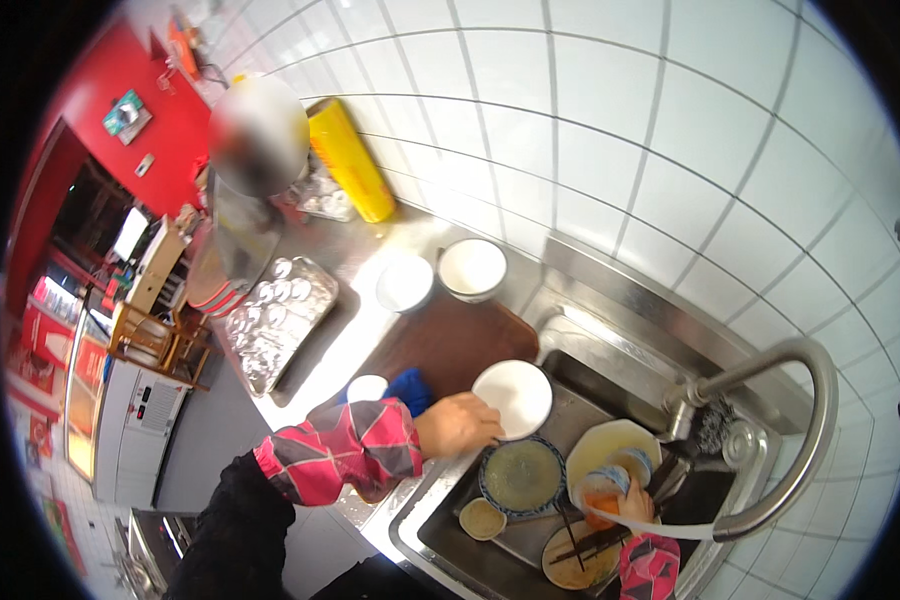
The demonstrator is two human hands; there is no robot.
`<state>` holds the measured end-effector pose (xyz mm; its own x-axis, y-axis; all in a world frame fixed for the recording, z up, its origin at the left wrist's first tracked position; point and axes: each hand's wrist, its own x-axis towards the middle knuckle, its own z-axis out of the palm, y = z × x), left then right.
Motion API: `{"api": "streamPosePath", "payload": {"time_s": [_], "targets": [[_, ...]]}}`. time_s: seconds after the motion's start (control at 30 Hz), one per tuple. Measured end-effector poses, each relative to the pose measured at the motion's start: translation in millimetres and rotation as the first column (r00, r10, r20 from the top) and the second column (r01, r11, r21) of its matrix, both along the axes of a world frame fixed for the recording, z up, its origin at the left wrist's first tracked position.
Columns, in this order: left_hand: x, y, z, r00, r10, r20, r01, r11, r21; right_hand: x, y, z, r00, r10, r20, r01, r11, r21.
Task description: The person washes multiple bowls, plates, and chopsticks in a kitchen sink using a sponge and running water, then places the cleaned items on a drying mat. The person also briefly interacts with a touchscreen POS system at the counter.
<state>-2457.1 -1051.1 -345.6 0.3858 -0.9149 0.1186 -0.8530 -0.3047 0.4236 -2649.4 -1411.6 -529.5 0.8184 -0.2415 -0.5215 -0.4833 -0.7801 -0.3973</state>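
A white bowl [513, 398] stands on the near end of a brown tray [457, 345], by the sink. My left hand [461, 425] is at its lower rim; whether the fingers grip the rim is unclear. In the sink, my right hand [634, 502] holds a small patterned bowl [601, 484] with something orange at it, over a large pale bowl [622, 439]. Beside these lie a blue-rimmed bowl [523, 478] with cloudy liquid, a small dish [482, 519], and a plate [562, 570] with chopsticks [592, 544] across it.
A curved metal faucet [817, 405] arches over the sink's right side. Two white bowls [472, 268] stand past the tray, and a blue cloth [411, 391] with a white cup [367, 388] lies near my left sleeve. A foil-lined metal tray [281, 322] and a person are farther left.
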Motion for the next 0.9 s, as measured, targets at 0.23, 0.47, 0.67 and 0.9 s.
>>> {"api": "streamPosePath", "payload": {"time_s": [0.23,0.47,0.67,0.9], "targets": [[70,70,-26,0.917,0.270,0.295,-0.300,0.952,0.060,-9,-10,-17,0.976,0.073,0.204,-0.102,0.986,0.134],[87,67,-13,0.877,0.352,0.326,-0.381,0.924,0.029,-17,5,0,0.943,-0.149,0.297,0.063,0.958,0.281],[-5,17,0,0.869,0.481,-0.112,-0.494,0.836,-0.241,-55,41,22,0.720,-0.398,0.568,0.450,0.892,0.055],[-110,-85,-81,0.646,0.193,-0.738,-0.372,0.924,-0.084,-50,39,31,0.716,-0.345,0.607,0.437,0.899,-0.004]]}}
